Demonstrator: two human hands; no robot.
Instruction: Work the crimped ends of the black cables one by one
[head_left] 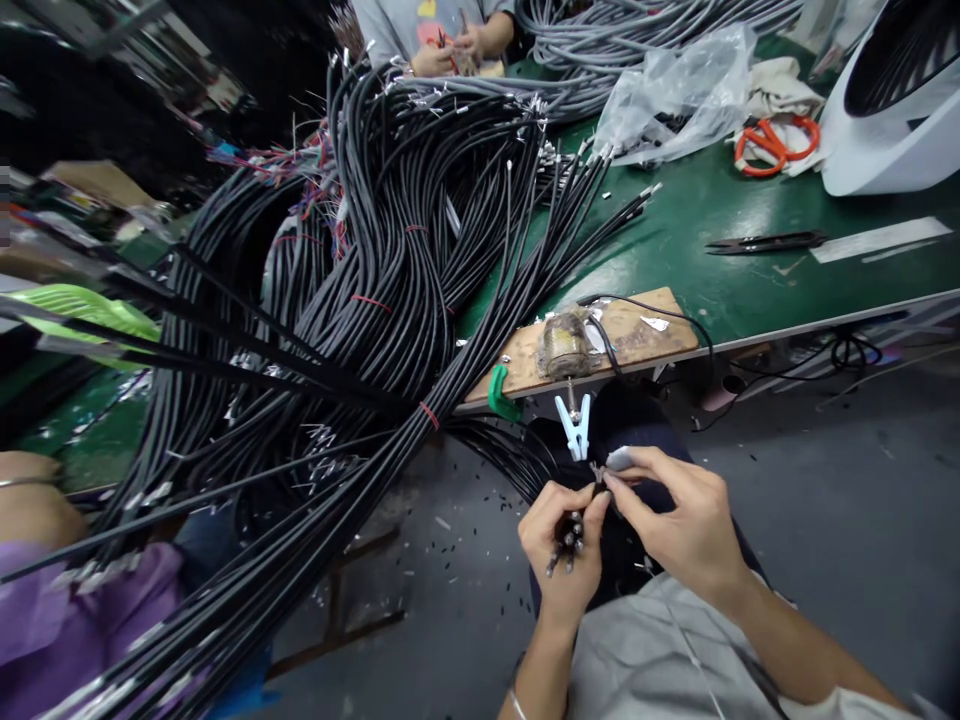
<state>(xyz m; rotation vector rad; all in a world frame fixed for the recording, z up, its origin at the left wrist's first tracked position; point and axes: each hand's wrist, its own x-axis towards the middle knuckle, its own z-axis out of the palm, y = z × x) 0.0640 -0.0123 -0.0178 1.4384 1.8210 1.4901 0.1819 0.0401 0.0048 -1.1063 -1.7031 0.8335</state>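
Your L hand (562, 545) holds a bunch of blk cables (574, 534) over your lap, nr the blue clip (575, 430); your R hand (679, 515) is pinched narrow at one cable end (598, 474), grip unclear. Cables prob. light, springy, w/ smooth jackets, bare strands fragile: best held on jacket just behind tip.

Green table (697, 210): clear plastic bag (675, 95), orange-handled scissors (772, 140) near it, white housing (885, 150) at right; dark snips (769, 242) beside white strip (885, 240).
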